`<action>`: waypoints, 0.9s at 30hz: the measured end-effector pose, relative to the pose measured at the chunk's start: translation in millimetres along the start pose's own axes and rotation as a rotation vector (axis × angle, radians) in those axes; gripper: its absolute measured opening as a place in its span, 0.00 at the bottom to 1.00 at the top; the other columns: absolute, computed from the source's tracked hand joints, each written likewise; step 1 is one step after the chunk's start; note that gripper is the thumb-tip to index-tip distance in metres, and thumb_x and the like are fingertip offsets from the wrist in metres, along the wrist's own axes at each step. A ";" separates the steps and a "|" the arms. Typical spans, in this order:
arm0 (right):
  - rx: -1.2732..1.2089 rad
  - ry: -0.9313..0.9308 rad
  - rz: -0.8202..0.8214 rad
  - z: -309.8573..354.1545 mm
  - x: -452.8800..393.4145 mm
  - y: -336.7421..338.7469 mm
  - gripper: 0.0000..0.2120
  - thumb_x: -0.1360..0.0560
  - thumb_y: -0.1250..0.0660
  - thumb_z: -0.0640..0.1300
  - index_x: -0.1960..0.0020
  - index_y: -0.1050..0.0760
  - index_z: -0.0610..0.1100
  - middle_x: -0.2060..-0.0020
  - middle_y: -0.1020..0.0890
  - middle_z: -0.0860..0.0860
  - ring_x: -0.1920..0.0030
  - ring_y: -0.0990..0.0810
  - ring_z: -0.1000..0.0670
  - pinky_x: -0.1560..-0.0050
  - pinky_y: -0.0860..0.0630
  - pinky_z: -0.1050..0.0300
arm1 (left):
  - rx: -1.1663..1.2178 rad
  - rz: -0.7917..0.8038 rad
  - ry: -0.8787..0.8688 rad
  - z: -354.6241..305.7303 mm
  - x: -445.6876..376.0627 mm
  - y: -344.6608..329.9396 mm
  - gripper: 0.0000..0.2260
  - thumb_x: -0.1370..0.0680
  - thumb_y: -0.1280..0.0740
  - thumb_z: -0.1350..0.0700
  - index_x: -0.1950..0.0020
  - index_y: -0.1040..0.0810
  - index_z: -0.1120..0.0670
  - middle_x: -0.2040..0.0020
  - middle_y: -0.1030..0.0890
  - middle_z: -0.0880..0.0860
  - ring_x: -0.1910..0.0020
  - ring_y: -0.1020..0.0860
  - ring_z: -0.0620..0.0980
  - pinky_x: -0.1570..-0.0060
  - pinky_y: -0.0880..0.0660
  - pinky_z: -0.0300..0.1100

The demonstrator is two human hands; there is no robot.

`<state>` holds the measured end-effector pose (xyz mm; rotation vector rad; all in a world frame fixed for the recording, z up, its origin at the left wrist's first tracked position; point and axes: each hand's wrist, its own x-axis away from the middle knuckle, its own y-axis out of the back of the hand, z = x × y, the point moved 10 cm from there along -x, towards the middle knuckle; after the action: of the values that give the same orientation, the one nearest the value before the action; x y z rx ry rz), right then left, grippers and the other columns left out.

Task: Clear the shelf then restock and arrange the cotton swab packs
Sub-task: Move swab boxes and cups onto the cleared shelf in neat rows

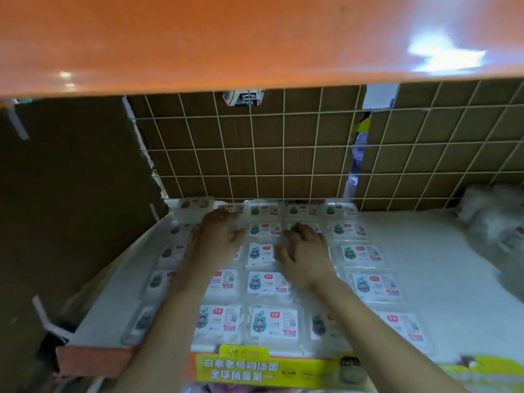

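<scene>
Several clear cotton swab packs (273,323) with white labels lie flat in rows and columns on the white shelf (442,279), from its front edge back to the wire grid. My left hand (219,236) lies flat on the packs of the second column, fingers straight and reaching toward the back rows. My right hand (304,251) rests palm down on the packs one column over, fingers spread. Neither hand grips a pack. The packs under both forearms are partly hidden.
A white wire grid (283,154) backed with cardboard closes the rear. A cardboard wall (71,194) stands at the left. An orange shelf (226,38) hangs overhead. Loose clear bags (493,219) are piled at the right rear. A yellow price strip (269,370) runs along the front edge.
</scene>
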<state>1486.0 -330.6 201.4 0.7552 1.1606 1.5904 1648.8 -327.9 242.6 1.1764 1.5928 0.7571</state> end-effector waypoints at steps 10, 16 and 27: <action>-0.238 0.041 -0.156 -76.8 71.7 92.2 0.20 0.25 0.43 0.51 0.37 0.26 0.45 0.40 0.24 0.46 0.43 0.25 0.46 0.53 0.37 0.65 | 0.206 0.021 0.081 -82.6 73.6 -11.8 0.16 0.23 0.38 0.49 0.41 0.22 0.57 0.43 0.22 0.55 0.44 0.25 0.56 0.46 0.28 0.43; -0.266 0.027 -0.227 -166.9 138.7 128.2 0.18 0.27 0.41 0.48 0.42 0.23 0.42 0.46 0.20 0.46 0.46 0.22 0.44 0.47 0.33 0.61 | 0.228 -0.032 0.117 -177.1 89.7 -31.9 0.14 0.24 0.35 0.51 0.45 0.20 0.60 0.47 0.19 0.57 0.50 0.21 0.57 0.49 0.28 0.41; -0.249 0.115 -0.345 -286.0 209.7 232.6 0.21 0.26 0.44 0.53 0.41 0.25 0.43 0.45 0.22 0.48 0.44 0.24 0.47 0.46 0.37 0.67 | 0.292 -0.026 0.030 -394.6 108.8 -73.8 0.23 0.27 0.44 0.42 0.44 0.20 0.55 0.48 0.19 0.51 0.46 0.23 0.54 0.45 0.26 0.48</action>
<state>1085.9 -236.5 305.9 0.2862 1.0811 1.4633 1246.7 -225.0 270.0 1.3531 1.7827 0.5393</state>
